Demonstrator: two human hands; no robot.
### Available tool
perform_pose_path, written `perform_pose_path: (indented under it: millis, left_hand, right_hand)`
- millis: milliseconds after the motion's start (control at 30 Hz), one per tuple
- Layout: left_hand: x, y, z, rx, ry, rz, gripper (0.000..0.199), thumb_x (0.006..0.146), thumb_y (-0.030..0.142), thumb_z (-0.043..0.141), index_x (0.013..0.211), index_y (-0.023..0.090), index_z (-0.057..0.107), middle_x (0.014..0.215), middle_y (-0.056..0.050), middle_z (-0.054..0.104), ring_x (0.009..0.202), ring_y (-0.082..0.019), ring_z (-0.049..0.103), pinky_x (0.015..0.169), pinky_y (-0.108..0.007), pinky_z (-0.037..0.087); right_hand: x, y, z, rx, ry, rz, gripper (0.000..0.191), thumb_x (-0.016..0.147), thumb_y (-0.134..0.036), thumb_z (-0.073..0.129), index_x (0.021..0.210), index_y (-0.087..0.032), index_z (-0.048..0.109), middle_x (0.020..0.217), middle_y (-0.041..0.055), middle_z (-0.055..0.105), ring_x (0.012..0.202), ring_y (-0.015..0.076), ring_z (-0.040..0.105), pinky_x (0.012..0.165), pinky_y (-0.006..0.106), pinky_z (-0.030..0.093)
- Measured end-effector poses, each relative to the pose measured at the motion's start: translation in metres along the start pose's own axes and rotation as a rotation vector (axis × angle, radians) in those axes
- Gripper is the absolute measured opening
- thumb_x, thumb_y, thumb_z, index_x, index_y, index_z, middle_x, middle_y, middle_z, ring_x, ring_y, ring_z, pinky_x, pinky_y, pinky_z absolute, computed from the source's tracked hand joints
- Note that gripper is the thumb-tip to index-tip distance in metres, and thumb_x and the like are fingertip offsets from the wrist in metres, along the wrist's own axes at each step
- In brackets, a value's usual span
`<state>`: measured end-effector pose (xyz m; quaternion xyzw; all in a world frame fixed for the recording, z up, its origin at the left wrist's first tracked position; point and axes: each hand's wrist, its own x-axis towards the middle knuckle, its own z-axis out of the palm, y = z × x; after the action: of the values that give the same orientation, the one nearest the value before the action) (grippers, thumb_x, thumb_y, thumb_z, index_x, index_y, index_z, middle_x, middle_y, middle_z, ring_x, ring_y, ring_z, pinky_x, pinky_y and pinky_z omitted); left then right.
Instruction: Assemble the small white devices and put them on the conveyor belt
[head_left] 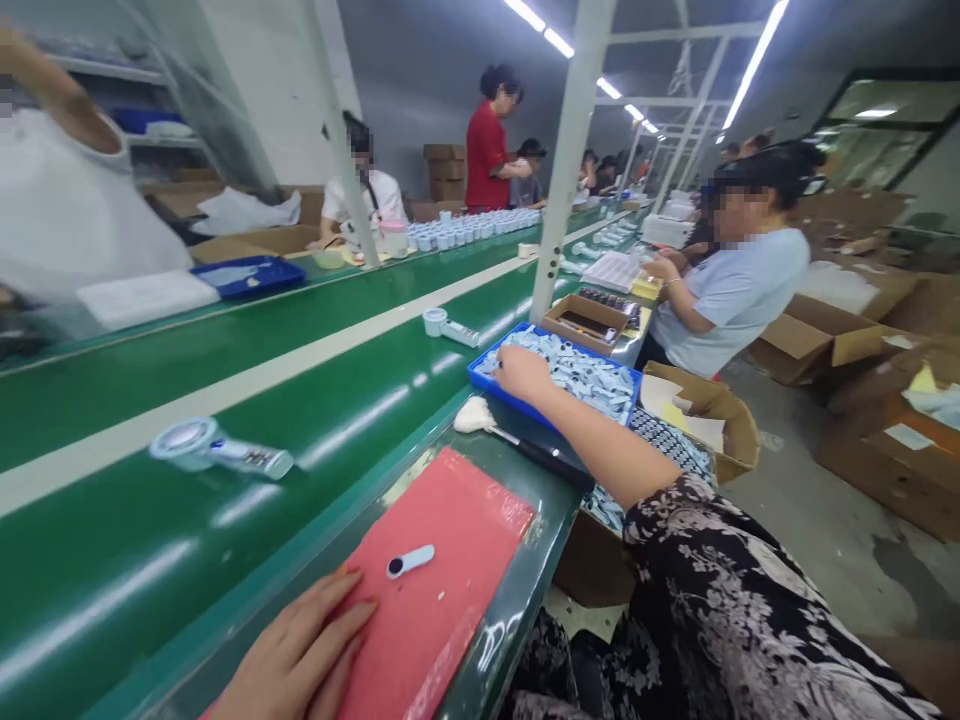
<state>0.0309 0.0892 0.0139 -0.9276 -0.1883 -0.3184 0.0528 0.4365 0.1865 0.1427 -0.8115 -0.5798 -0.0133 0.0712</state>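
Blue plastic pieces [581, 375] fill a blue tray [480, 377] at the far right of the bench [517, 600]. Going left to right: a handheld device [217, 450] lies on the green conveyor belt [112, 560]; the left hand [300, 655] rests flat, fingers together, on a red mat [442, 600] carrying one small blue piece [410, 562]; a brush [510, 435] lies just before the tray; the right hand [521, 372] reaches into the pieces, fingers curled, grip unclear.

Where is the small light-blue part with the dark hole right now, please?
In the head view, the small light-blue part lies on the red mat, just right of the left hand and nearer than the brush.
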Motion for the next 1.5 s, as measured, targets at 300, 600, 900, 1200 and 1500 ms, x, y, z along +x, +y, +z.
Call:
perform_pose_path:
  millis: [300,600,900,1200,1500]
  left_hand:
    - [0.037,0.027,-0.02,-0.056,-0.108,-0.199,0.027,0.1,0.028,0.049,0.124,0.021,0.059,0.125,0.001,0.065,0.114,-0.013,0.061,0.094,-0.031,0.053]
    - [0.032,0.081,-0.058,-0.134,-0.174,-0.184,0.023,0.098,0.021,0.049,0.116,0.021,0.062,0.127,-0.004,0.064,0.119,-0.02,0.059,0.099,-0.041,0.054]
    - [-0.004,0.147,-0.061,-0.405,-0.29,-0.383,0.026,0.096,0.026,0.054,0.122,0.024,0.055,0.139,-0.003,0.055,0.127,-0.018,0.052,0.114,-0.038,0.042]
    - [-0.011,0.152,-0.042,-0.418,-0.15,-0.407,0.02,0.1,0.027,0.049,0.115,0.021,0.059,0.134,0.001,0.059,0.13,-0.014,0.05,0.112,-0.031,0.038]
    - [-0.009,0.15,-0.038,-0.418,-0.134,-0.441,0.018,0.098,0.028,0.051,0.113,0.023,0.059,0.13,0.001,0.061,0.125,-0.015,0.054,0.104,-0.034,0.043]
  right_hand:
    - [-0.112,-0.049,0.002,0.251,-0.296,-0.624,0.036,0.092,-0.03,0.066,0.127,-0.02,0.065,0.122,-0.0004,0.066,0.11,0.0175,0.062,0.095,0.029,0.045]
    - [-0.162,-0.09,0.02,-0.1,-0.457,-0.79,0.028,0.099,-0.029,0.052,0.114,-0.01,0.065,0.111,0.0118,0.061,0.097,0.0295,0.063,0.079,0.043,0.047]
    - [-0.171,-0.199,0.026,0.272,-0.475,-1.097,0.025,0.097,-0.031,0.059,0.119,-0.02,0.065,0.117,0.0013,0.062,0.102,0.0181,0.061,0.085,0.032,0.045]
    - [-0.193,-0.299,0.062,0.115,-0.494,-1.423,0.041,0.097,-0.042,0.061,0.135,-0.026,0.063,0.12,0.0047,0.059,0.105,0.0256,0.064,0.085,0.038,0.05]
    - [-0.178,-0.259,0.066,0.389,-0.518,-1.143,0.03,0.101,-0.036,0.055,0.123,-0.018,0.066,0.115,0.0051,0.062,0.101,0.0182,0.061,0.086,0.032,0.046]
